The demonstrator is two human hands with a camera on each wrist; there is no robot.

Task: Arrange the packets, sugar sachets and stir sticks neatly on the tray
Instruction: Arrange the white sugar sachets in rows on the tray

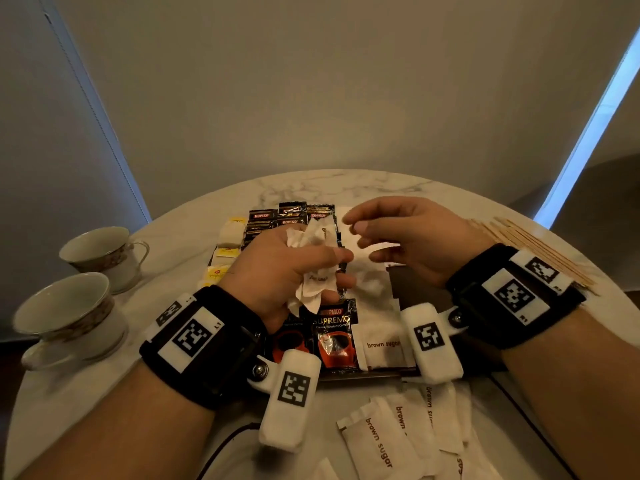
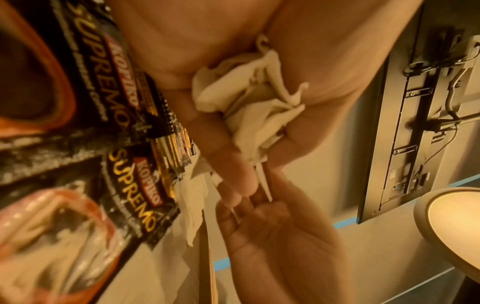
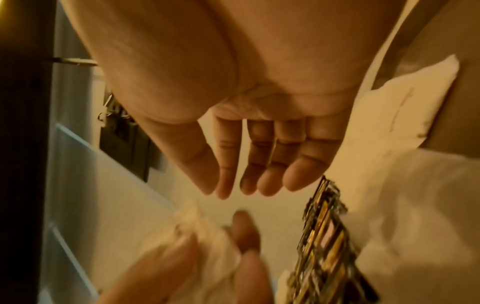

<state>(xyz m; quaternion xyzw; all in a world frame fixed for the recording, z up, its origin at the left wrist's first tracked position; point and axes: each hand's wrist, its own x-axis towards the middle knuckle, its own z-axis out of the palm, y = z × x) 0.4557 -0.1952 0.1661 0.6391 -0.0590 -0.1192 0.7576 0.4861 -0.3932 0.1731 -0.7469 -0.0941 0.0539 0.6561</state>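
Bunch of white paper brown-sugar sachets (image 1: 317, 265), crumpled, held above the dark rectangular tray's (image 1: 408, 284) middle. Black glossy Kopiko coffee packets (image 1: 334, 336) flat in a column from far edge to near edge. Yellow tea packets (image 1: 225, 256) along the left edge. More white sachets (image 1: 375, 441) loose by the table's near edge. Pale wooden stir sticks (image 1: 530, 249) bundled at the table's right edge.

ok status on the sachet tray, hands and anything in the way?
Left hand grips a bunch of sugar sachets over the tray. Right hand open, empty. More brown sugar sachets and stir sticks off tray. Nothing blocking.
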